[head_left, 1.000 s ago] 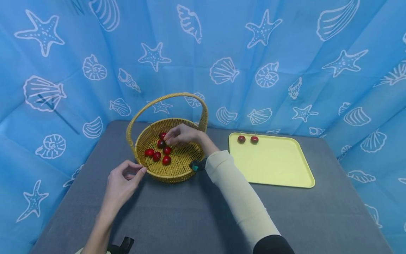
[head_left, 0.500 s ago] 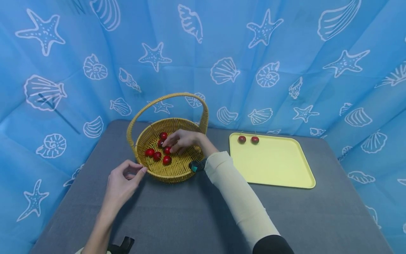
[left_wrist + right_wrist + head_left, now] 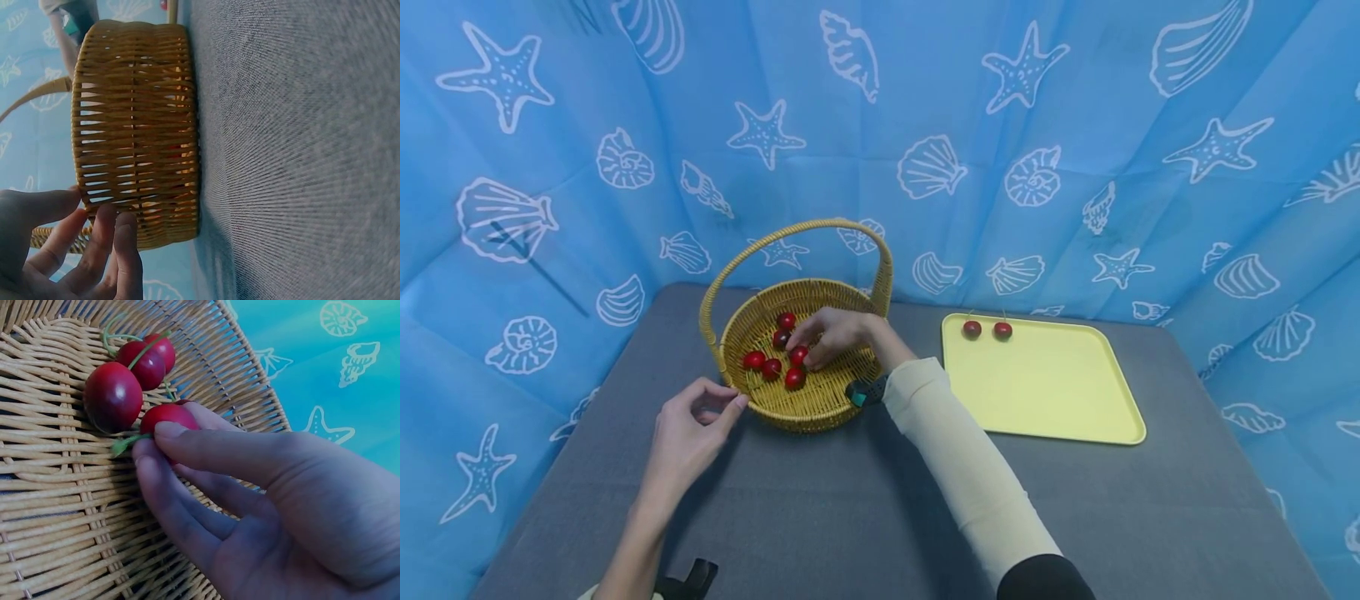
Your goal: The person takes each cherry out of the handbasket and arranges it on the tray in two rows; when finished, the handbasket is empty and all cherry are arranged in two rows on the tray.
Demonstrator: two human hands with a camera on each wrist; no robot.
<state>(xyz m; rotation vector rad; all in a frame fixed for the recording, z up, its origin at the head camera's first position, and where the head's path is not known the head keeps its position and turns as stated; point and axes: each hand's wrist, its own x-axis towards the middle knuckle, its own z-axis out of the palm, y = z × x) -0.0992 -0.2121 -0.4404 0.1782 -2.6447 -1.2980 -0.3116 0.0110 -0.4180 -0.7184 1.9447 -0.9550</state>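
A round wicker basket (image 3: 805, 408) with a tall arched handle stands on the table, several red cherries lying inside. My left hand (image 3: 692, 425) pinches the basket's rim at its near left side; in the left wrist view thumb and fingertips meet on the woven edge (image 3: 134, 112). Reaching into the basket, my right hand (image 3: 838, 333) has thumb and fingers around one red cherry (image 3: 167, 417) with a green stem. Other cherries sit close by, among them a darker one (image 3: 114, 397) just beyond the fingertips in the right wrist view.
To the basket's right lies a yellow rectangular tray (image 3: 1045, 383) with two stemmed cherries (image 3: 972, 330) near its far left corner. A grey cloth covers the table (image 3: 820, 517). Behind hangs a blue curtain (image 3: 865, 125) printed with shells and starfish. The basket handle (image 3: 805, 225) arches over the right hand.
My right hand leaves the darker cherry at the back, spreads its fingers and closes them around a nearer red cherry, which shifts slightly. The left hand stays on the rim.
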